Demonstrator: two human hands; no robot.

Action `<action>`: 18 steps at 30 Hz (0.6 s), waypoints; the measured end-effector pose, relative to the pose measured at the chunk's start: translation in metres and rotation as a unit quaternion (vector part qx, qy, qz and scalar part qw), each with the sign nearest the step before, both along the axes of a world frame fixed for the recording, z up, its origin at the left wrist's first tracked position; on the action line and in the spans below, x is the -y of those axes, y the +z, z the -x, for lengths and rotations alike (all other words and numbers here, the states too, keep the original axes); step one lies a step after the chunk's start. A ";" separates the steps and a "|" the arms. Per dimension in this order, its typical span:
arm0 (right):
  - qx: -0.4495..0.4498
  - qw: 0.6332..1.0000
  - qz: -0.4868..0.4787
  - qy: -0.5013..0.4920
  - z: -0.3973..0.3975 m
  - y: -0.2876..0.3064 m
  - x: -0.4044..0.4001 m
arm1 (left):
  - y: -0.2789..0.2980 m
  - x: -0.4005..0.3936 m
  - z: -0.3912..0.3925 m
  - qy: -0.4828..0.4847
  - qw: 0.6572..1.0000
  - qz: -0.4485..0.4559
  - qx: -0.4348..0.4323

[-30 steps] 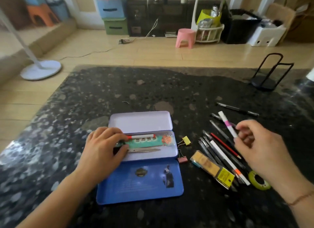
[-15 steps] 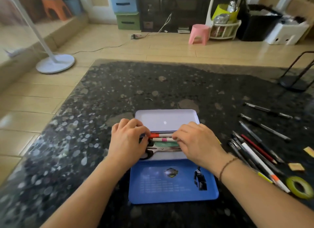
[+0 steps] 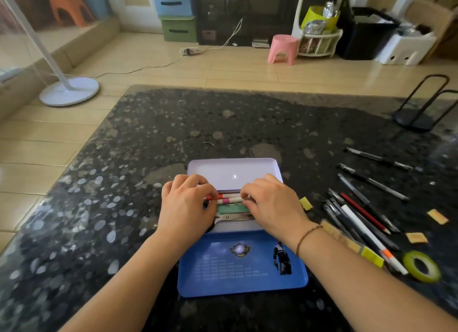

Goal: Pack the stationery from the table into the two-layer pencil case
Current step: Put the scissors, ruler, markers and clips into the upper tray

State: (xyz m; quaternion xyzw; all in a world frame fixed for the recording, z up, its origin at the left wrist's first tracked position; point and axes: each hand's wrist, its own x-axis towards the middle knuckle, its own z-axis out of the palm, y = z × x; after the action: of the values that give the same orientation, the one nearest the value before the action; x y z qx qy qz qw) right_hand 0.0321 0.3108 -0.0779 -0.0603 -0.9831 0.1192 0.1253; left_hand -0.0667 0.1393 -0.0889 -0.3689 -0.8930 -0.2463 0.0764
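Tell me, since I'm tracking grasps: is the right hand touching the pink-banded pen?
Touching. The head view shows the right hand with fingertips pressed on the pink-banded pen in the pencil case.

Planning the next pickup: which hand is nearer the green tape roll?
Right. The right hand is over the open pencil case, on the side facing the green tape roll at the table's right edge; the left hand is farther left, across the case.

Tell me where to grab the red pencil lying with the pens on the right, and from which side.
Pinch the red pencil from above at its far upper half, near the blunt end. That stretch seems to lie clear, with bare table on its right. Lower down, dark pens crowd its left side and the sharpened tip points toward you, so a grip there would probably nudge its neighbours.
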 end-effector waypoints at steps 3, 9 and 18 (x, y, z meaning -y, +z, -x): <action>0.016 1.000 0.004 0.010 -0.001 0.000 0.000 | -0.001 -0.004 -0.003 0.018 1.000 0.003 -0.007; -0.031 0.999 0.023 0.036 -0.036 0.017 -0.019 | 0.003 -0.004 -0.006 -0.001 1.000 -0.010 -0.018; 0.107 0.940 0.111 -0.304 -0.166 0.041 -0.132 | 0.009 -0.038 -0.066 -0.165 0.983 -0.061 -0.048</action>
State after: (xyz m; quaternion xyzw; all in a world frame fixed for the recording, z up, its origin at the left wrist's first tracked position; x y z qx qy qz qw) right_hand 0.1980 0.4431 -0.0372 -0.3821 -0.9061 0.1769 0.0421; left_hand -0.0009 0.1770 -0.0801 -0.5175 -0.7984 -0.2914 0.0996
